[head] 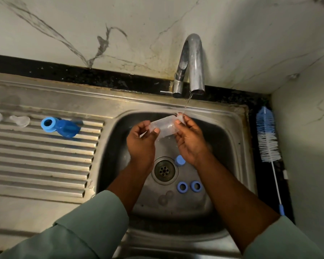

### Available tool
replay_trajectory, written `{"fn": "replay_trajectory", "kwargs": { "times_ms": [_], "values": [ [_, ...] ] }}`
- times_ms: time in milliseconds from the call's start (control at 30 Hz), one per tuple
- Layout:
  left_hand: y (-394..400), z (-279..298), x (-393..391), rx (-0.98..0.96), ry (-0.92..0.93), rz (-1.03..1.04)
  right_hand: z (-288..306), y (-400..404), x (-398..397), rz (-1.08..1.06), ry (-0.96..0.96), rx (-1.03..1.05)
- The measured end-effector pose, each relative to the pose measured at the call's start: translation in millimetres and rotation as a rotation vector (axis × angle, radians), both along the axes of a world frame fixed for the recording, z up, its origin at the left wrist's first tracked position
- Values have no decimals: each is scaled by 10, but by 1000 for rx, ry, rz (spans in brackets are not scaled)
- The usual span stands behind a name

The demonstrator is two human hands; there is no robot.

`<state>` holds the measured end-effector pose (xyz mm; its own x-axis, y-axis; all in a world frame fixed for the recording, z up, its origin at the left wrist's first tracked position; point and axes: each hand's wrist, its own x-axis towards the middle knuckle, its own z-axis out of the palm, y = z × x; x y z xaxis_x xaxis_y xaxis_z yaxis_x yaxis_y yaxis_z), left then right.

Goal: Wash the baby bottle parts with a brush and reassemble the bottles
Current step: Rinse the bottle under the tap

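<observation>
Both hands, left hand (141,141) and right hand (190,141), grip a clear bottle (165,127) by its ends under the tap (192,66) stream, likely rinsing. Blue rings (189,186) wait in the sink (238,131). Beyond, the brush (267,135) lies aside right, and a ring and cap (61,126) rest on the drainboard (45,156); reassembly seems not begun.

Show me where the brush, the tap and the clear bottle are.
brush (267,136): head view, on the white and blue bristles.
tap (192,58): head view, on the curved metal spout.
clear bottle (165,126): head view, on its body between the hands.
</observation>
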<state>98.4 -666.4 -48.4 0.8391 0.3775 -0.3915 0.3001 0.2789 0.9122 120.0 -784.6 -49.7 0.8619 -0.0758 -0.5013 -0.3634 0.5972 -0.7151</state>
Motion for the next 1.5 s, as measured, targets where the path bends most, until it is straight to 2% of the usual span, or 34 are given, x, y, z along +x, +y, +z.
{"fn": "replay_trajectory", "kwargs": {
  "times_ms": [133, 200, 300, 367, 500, 633, 700, 833, 933, 1000, 1067, 1133, 1167, 1233, 1333, 1433, 1500],
  "values": [
    [47, -39, -139, 5, -88, -1, 36, -10, 30, 116, -47, -34],
    [72, -33, -144, -30, -42, -28, 57, -32, 58, 156, -105, -45],
    [146, 29, -43, -137, 299, -91, 77, -64, 115, 177, -156, -51],
    [199, 30, 35, -206, 424, -168, 96, -85, 156, 200, -185, -58],
    [237, -6, 120, -363, 268, -178, 115, -99, 206, 181, -165, -162],
    [276, -24, 95, -388, 122, -189, 69, -54, 217, 61, -44, -171],
    [260, -18, 56, -261, 53, -254, 62, -29, 209, -5, 3, -130],
    [295, -106, -22, 237, -239, -489, 112, 45, 190, -104, 219, -89],
    [296, -239, -53, 618, -410, -559, 138, 88, 191, -87, 347, -106],
    [276, -270, -75, 766, -467, -546, 178, 103, 211, -111, 342, -72],
    [299, -279, -51, 777, -475, -552, 215, 103, 210, -145, 273, -74],
    [335, -232, 24, 658, -383, -555, 196, 44, 169, -83, 85, -398],
    [344, -193, 79, 581, -308, -522, 188, 5, 141, -7, -50, -603],
    [322, -91, 256, 402, -202, -396, 179, -60, 79, 134, -278, -862],
    [257, 50, 624, 324, -143, -284, 134, -144, 37, 191, -432, -1009],
    [179, 142, 972, 290, -111, -307, 110, -114, 0, 386, -344, -1001],
    [126, 168, 1150, 236, -79, -326, 116, -109, 13, 274, -384, -1058]
  ]
}}
